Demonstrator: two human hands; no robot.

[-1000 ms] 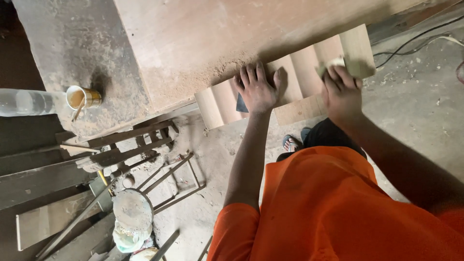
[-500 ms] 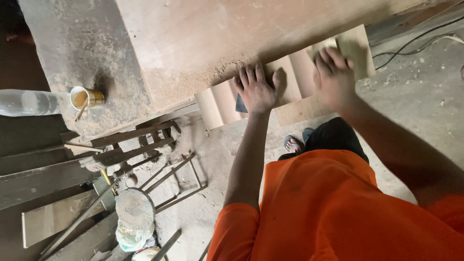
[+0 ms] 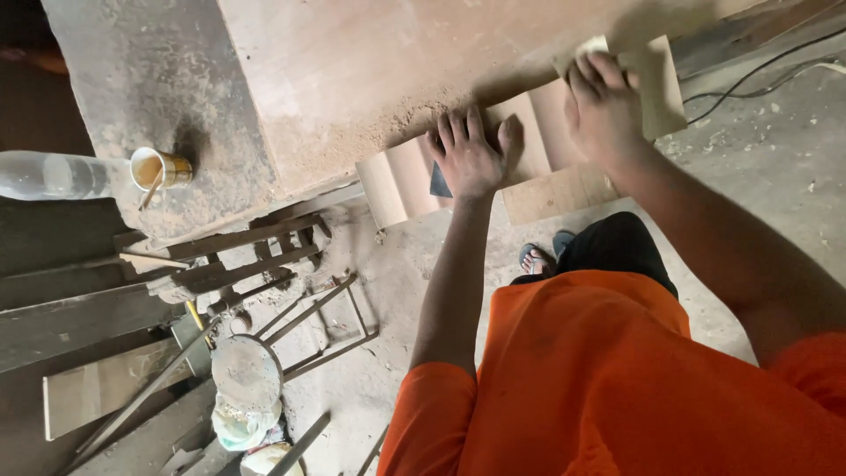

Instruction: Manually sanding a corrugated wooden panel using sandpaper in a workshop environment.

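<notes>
Dusty workshop, concrete floor (image 3: 775, 167) strewn w/ shavings; big brown workbench (image 3: 352, 79) across upper frame, sawdust piled along its near edge. Fluted pale wood panel (image 3: 401, 181) lying at bench edge, upper centre to upper right, overhanging toward the floor.

Left hand (image 3: 471, 154) — flat on the panel, fingers spread, palm down, pressing; dark flat piece (image 3: 439, 183) peeking out just beside the thumb side, partly under the hand. Not gripping anything as far as visible.

Right hand (image 3: 604, 106) — upper right, fingers curled over a small pale pad or block (image 3: 589, 48), prob. sanding material, pressed against the panel's far flutes. Exact kind of pad hard to tell, blurred.

Orange shirt (image 3: 599, 379) filling lower right; sandalled foot (image 3: 535, 258) on floor below the panel.

Far left: small metal cup (image 3: 163, 169) w/ stick in it, standing on bench, clear plastic bottle (image 3: 53, 174) lying beside it. Lower left — metal frames (image 3: 317, 326), planks (image 3: 88, 317), round dusty lid (image 3: 245, 370). Black cable (image 3: 758, 66) at upper right.
</notes>
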